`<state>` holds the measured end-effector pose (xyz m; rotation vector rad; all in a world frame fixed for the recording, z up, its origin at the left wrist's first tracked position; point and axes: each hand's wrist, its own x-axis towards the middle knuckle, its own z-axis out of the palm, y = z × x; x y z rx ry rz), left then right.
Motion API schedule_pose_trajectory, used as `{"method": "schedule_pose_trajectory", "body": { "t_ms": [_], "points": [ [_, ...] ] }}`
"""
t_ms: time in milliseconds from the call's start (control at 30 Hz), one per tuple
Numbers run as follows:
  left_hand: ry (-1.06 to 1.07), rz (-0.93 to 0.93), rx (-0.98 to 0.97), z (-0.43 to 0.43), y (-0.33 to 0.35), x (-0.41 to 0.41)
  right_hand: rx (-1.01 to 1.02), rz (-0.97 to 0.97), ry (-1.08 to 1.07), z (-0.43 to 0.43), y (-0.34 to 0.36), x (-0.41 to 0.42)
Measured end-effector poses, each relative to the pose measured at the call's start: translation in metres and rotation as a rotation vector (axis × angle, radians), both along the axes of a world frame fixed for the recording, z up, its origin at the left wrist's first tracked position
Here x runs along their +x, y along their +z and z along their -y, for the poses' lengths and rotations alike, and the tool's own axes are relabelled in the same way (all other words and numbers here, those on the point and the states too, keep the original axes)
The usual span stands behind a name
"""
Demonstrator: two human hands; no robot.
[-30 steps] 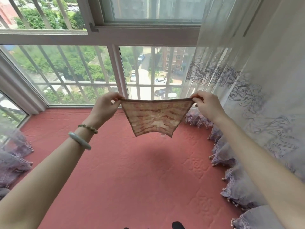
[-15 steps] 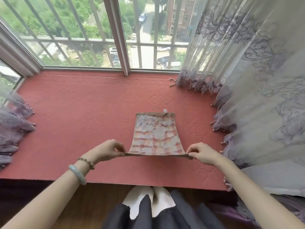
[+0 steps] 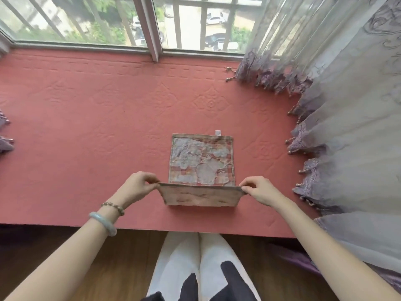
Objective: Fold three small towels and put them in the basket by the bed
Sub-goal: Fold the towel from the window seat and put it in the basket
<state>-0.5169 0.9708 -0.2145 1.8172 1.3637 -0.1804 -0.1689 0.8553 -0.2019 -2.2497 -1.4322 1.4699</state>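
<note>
Towel [image 3: 202, 165] is the whole story at this moment, laid out on the red quilted mat [image 3: 91, 118] of the window seat, close to its near edge and just ahead of the knees. Its near hem is lifted and pulled taut: one corner is pinched by the left hand [image 3: 138, 187], the other by the right hand [image 3: 258, 191], each hand closed on the cloth between thumb and fingertips. A jade-coloured bangle [image 3: 103, 222] and a bead bracelet are worn on the left wrist. Beyond the raised hem, the far half of the towel is seen lying flat, a small white tag [image 3: 218, 132] poking out at its far edge. The cloth is judged light, thin and thoroughly limp; no shape is kept where it is unsupported, so the corners are the places to be held, and both are best carried over together if the fold is to land square. Slipping looks unlikely on the textured mat. To the right, the fringed purple curtain [image 3: 338, 131] is bunched on the mat, near the towel but apart from it. Farthest off, the window [image 3: 152, 27] is seen. No basket and no bed are shown, and the other two towels are nowhere in view, so progress cannot be counted.
</note>
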Motion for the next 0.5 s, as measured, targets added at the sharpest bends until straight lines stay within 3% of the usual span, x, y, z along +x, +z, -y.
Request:
{"method": "schedule_pose_trajectory", "body": {
  "t_ms": [300, 500],
  "points": [
    [0.204, 0.143, 0.169, -0.087, -0.084, 0.042, 0.236, 0.105, -0.304, -0.094, -0.095, 0.026],
    [0.236, 0.168, 0.145, -0.141, -0.114, 0.069, 0.313, 0.078, -0.414, -0.142, -0.131, 0.048]
  ]
}}
